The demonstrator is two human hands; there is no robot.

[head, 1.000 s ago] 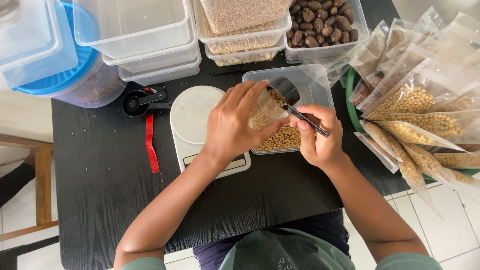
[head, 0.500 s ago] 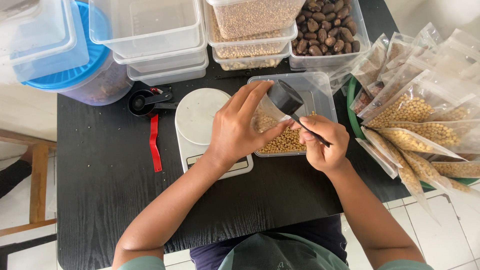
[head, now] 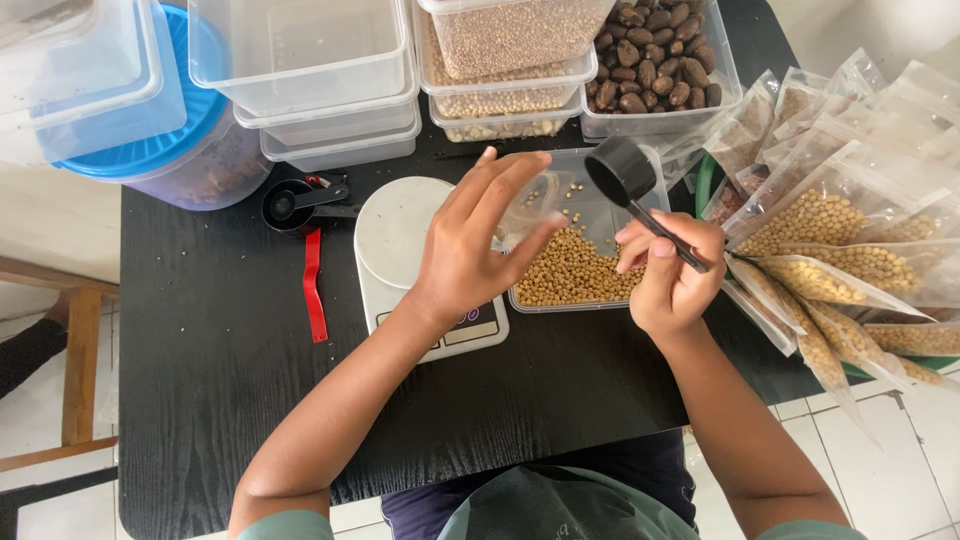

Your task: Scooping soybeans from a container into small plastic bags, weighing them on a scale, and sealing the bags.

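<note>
Scoop above the bean tub, pouch held beside it

Right now the right hand [head: 672, 282] grips a black measuring scoop [head: 622, 172] by its handle, fingers wrapped tight; the handle runs diagonally up-left, cup raised over the clear tub of pale beans [head: 575, 270]. Just left of the cup, the left hand [head: 470, 250] pinches what looks like a small clear pouch [head: 527, 205], its opening hard to make out. Both hover above the black table [head: 220, 340], beside the white scale [head: 395, 235].
</note>
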